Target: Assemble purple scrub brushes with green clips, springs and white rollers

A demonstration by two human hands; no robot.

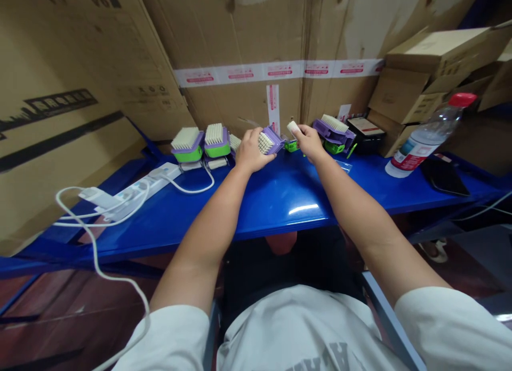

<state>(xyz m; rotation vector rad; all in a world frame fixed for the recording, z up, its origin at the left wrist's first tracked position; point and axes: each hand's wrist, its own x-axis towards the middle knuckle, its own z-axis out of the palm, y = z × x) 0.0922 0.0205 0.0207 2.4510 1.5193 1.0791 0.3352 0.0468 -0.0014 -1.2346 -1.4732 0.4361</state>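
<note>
My left hand (pixel 254 153) is closed around a purple brush head (pixel 271 140) with cream bristles, tilted above the blue table. In my right hand (pixel 310 141) a small white block (pixel 294 128) is pinched between thumb and fingers, a short way right of the brush head. What the block is, I cannot make out. Behind and between the hands lies a bright green part (pixel 291 145). Two purple-and-green brushes (pixel 187 145) stand bristles up left of my left hand, and another bristled piece is partly hidden behind that hand. Right of my right hand sits another purple-and-green brush (pixel 334 132).
A white power strip (pixel 136 192) with looping cables lies on the blue table (pixel 280 200) at the left. Toward the right stand a black box (pixel 366 133), a red-capped bottle (pixel 424 139), a dark phone-like slab (pixel 444 176) and cardboard boxes (pixel 424 77). Large cardboard (pixel 248 40) rises behind.
</note>
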